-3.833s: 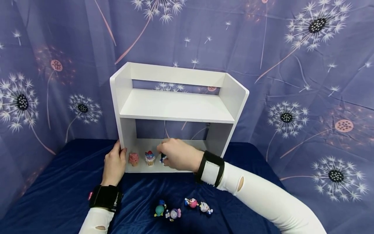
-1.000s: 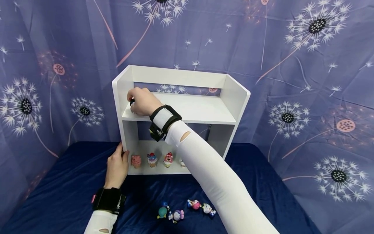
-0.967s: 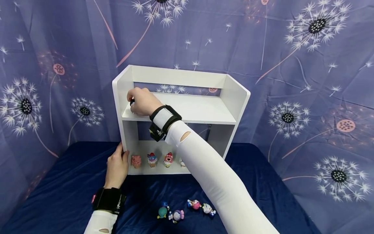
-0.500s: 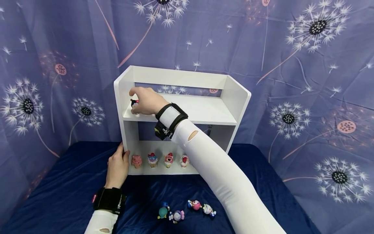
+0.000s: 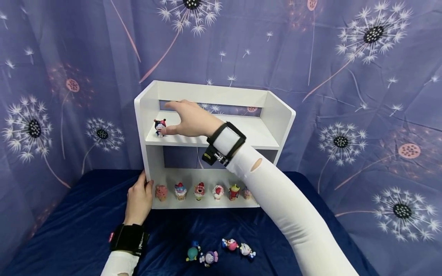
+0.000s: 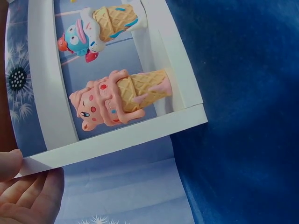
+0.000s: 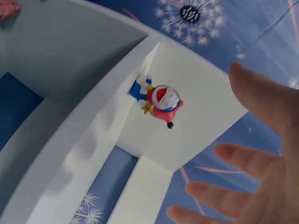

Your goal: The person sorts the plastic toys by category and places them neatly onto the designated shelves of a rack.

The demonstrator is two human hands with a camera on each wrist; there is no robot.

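A small figurine [image 5: 160, 127] in a red and dark two-pointed hat stands upright at the left end of the upper board of the white shelf [image 5: 214, 145]. In the right wrist view the figurine [image 7: 160, 100] shows a white face and blue base, with nothing touching it. My right hand [image 5: 195, 119] is just to its right, thumb and fingers spread apart. My left hand [image 5: 139, 200] holds the shelf's left side panel low down, thumb on one face and fingers on the other. Beside it, a pink ice-cream-cone figurine [image 6: 110, 100] stands on the lower board.
Several more figurines line the lower board, among them a blue-faced cone [image 5: 180, 191], a red-capped one [image 5: 199, 191] and a green-headed one [image 5: 234, 192]. On the dark blue cloth [image 5: 165, 234] lie a teal figurine [image 5: 192, 253], a purple one [image 5: 209, 258], a pink one [image 5: 230, 244] and a white one [image 5: 246, 250].
My right hand carried the figurine from the lower board area to the upper board's left end, let go of it and drew back to the right. My left hand stayed on the panel.
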